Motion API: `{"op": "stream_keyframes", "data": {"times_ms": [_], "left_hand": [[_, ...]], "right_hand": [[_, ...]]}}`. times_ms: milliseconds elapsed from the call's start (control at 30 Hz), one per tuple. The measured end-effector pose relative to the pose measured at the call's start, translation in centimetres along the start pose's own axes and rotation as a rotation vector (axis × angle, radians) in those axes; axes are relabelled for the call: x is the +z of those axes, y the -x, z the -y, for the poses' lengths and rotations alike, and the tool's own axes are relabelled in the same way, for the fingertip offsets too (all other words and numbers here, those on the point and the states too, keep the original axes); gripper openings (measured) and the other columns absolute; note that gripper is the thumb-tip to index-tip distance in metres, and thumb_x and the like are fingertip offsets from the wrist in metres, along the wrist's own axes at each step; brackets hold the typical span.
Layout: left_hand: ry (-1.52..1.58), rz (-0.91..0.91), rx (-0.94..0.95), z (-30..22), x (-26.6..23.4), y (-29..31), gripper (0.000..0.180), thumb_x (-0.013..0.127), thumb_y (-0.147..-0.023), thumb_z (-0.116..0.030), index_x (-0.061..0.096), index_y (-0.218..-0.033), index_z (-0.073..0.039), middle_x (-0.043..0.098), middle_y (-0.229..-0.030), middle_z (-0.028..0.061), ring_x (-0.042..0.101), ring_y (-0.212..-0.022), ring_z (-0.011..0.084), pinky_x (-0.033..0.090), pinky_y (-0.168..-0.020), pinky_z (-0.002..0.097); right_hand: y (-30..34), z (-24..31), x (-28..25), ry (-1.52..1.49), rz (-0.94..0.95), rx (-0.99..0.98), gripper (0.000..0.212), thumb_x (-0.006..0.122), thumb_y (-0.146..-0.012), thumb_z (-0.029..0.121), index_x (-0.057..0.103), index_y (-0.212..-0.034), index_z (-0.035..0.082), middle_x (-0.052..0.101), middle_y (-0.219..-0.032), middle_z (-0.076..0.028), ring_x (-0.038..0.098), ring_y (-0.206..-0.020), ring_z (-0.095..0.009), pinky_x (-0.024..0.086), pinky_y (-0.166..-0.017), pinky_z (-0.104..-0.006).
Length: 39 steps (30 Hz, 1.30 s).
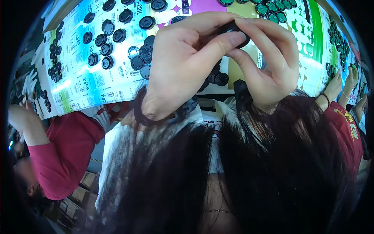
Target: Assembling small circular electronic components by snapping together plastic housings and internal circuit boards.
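Raised over the near part of the table, my left hand point(181, 62) and my right hand point(270, 62) meet at the fingertips. Pinched between them is a round black plastic cap point(230, 27), partly hidden by my left thumb and the fingers of both hands. Beside my left hand lie several flat black discs point(137, 62), and farther left several black ridged round caps point(119, 35) are spread out singly. Below the fingers sit more black round parts point(221, 79), partly covered by my hands. Round green circuit boards point(272, 8) cluster beyond my right hand.
Colourful printed sheets point(83, 80) cover the table. Rows of small black parts point(55, 50) line its left end; dark green pieces point(339, 39) line its right. A person in a red sleeve point(68, 134) is at left, and another person's hands point(334, 89) work at right. Long dark hair hangs below.
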<state>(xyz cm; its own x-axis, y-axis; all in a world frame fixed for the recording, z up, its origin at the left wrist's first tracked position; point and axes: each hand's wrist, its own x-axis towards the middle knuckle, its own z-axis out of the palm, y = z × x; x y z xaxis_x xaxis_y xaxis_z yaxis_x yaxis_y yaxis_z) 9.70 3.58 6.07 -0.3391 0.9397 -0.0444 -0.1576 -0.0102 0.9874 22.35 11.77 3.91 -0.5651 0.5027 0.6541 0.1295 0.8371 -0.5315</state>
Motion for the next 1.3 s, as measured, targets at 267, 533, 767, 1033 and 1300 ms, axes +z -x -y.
{"op": "stream_keyframes", "data": {"times_ms": [267, 533, 767, 1033, 1300], "left_hand": [[-0.004, -0.074, 0.184, 1.5, 0.7, -0.2, 0.020, 0.060, -0.081, 0.000, 0.063, -0.102, 0.001, 0.067, -0.086, 0.0068, 0.062, -0.077, 0.0088, 0.048, -0.068, 0.0188], [-0.123, -0.004, 0.283, 0.6, 0.6, 0.0, 0.022, 0.051, -0.084, 0.009, 0.056, -0.105, 0.009, 0.062, -0.099, 0.0127, 0.059, -0.090, 0.0147, 0.048, -0.079, 0.0236], [-0.159, -0.034, 0.162, 1.5, -0.7, -1.3, 0.020, 0.049, -0.083, 0.010, 0.056, -0.102, 0.008, 0.062, -0.096, 0.0118, 0.060, -0.088, 0.0155, 0.049, -0.077, 0.0236], [-1.073, -0.213, 0.134, 2.6, -14.5, -6.1, 0.026, 0.045, -0.092, -0.009, 0.055, -0.114, -0.002, 0.063, -0.098, 0.0136, 0.064, -0.082, 0.0198, 0.050, -0.070, 0.0300], [-1.611, -0.148, 0.124, 6.5, -17.4, -4.9, 0.057, 0.046, -0.091, -0.031, 0.033, -0.131, 0.007, 0.031, -0.136, 0.0310, 0.031, -0.127, 0.0426, 0.027, -0.104, 0.0436]], "right_hand": [[0.6, 0.6, 1.5, -0.854, -0.165, 0.289, 0.044, 0.062, -0.083, 0.009, 0.049, -0.120, -0.010, 0.054, -0.116, -0.017, 0.052, -0.109, -0.022, 0.037, -0.096, -0.0328], [2.1, 0.1, 1.4, -0.841, -0.146, 0.546, 0.030, 0.059, -0.085, 0.003, 0.053, -0.112, -0.006, 0.059, -0.105, -0.011, 0.056, -0.095, -0.016, 0.043, -0.085, -0.0259], [0.6, 0.2, 3.4, -0.939, -0.120, 0.652, 0.028, 0.060, -0.083, -0.002, 0.055, -0.110, -0.004, 0.061, -0.097, -0.005, 0.059, -0.085, -0.010, 0.047, -0.078, -0.0219], [0.8, -3.4, 2.0, -0.326, 0.260, 0.464, 0.039, 0.066, -0.078, 0.009, 0.056, -0.115, 0.004, 0.055, -0.111, -0.010, 0.059, -0.093, -0.018, 0.046, -0.084, -0.0284], [-0.1, -3.1, 1.4, -0.162, 0.415, 0.385, 0.028, 0.065, -0.077, 0.011, 0.059, -0.104, 0.003, 0.058, -0.100, -0.011, 0.059, -0.084, -0.027, 0.048, -0.075, -0.0318]]}}
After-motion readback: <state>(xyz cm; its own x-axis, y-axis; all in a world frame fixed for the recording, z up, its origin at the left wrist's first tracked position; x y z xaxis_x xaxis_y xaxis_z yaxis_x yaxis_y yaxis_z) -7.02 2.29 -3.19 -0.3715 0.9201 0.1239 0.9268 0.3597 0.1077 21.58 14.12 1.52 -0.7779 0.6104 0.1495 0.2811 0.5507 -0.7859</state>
